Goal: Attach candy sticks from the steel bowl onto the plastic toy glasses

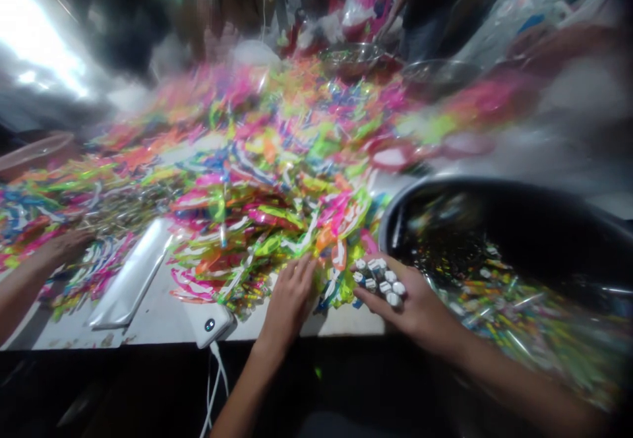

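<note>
My left hand [289, 296] lies palm down at the near edge of a big heap of bright plastic pieces [277, 181], fingers stretched into it. My right hand [410, 299] is curled round a bundle of small white-capped sticks [380, 280], their ends pointing up, just beside a large dark bowl [494, 194]. The heap covers most of the white table [158, 312].
The bowl holds several small coloured bits. A white power bank [210, 324] with a cable lies at the table's front edge, a clear plastic bag [131, 276] beside it. Another person's hand [64, 245] rests in the heap at left. Metal bowls [353, 59] and people sit at the far side.
</note>
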A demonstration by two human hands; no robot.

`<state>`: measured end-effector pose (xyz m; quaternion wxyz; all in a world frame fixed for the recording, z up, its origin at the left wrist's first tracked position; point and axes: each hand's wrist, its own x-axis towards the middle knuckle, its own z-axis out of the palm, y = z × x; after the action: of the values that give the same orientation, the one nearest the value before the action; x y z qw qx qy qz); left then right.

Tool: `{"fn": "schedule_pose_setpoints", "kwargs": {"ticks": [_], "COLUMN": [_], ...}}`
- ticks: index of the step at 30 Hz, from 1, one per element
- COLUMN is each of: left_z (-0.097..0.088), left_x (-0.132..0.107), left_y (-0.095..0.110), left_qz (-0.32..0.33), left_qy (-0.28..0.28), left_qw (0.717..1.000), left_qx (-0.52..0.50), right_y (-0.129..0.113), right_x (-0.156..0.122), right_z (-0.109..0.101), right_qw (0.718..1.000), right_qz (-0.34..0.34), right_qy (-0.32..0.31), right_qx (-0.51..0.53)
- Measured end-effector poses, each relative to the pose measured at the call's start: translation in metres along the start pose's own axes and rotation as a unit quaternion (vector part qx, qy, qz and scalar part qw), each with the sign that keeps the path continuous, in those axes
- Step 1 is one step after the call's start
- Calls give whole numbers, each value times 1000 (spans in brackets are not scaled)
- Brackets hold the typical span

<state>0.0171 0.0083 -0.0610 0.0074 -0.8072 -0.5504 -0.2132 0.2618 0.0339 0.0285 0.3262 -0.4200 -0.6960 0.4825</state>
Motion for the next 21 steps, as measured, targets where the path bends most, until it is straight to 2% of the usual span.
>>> {"fn": "schedule_pose_setpoints", "kwargs": {"ticks": [3,6,8,10,11,12,13,15,17,19,21], "left_z": [-9,-29,-44,-56,-61,-64,-65,-65,-62,-59,-55], "left_x": [-3,-5,-4,-1,1,4,7,15,22,27,28], "left_y": [2,11,22,35,42,48,54,64,69,73,77], "left_qz": [37,52,45,-2,-42,-90,-140,-230,-299,-345,-372], "left_qy": [61,150,216,283,318,349,369,373,342,308,284], "left_qw": [997,986,971,945,918,877,823,702,612,543,504], "left_qx": [-15,-57,-92,-166,-234,-318,-408,-561,-648,-701,-726], "right_y": [1,3,4,4,3,2,2,1,1,2,3], "right_x": [0,0,0,-1,-1,-1,-1,-1,0,0,-1], "right_z": [0,0,0,-1,-1,-1,-2,-1,-1,0,0], "right_qw": [1000,1000,1000,1000,1000,999,999,998,997,998,999], "right_qz": [1,4,8,4,0,-4,-6,3,18,21,16], "right_qy": [2,2,-1,-5,-8,-11,-14,-10,-2,1,-3], "right_qx": [-5,-7,2,16,23,30,39,58,69,63,39]}}
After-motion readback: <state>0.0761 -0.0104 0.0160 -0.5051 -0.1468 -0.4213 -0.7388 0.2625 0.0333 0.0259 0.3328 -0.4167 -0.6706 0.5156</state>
